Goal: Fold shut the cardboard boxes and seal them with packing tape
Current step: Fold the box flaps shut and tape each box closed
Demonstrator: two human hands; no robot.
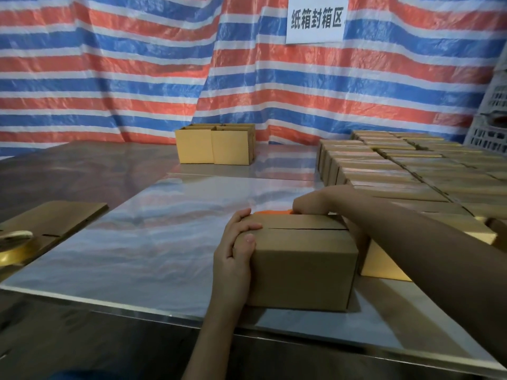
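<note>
The box [299,259] sits near the tabletop's [153,242] front edge, flaps folded, seam apparently untaped. The left hand [236,250] grips its left end. The right hand [310,205] clasps an orange tool [271,212] at its far rim. Closed boxes [397,171] crowd the right edge and open boxes [216,144] wait at the far edge. Free room lies leftward.

Striped tarp [109,78], sign [315,20] (Chinese lettering), crate [491,133]
</note>
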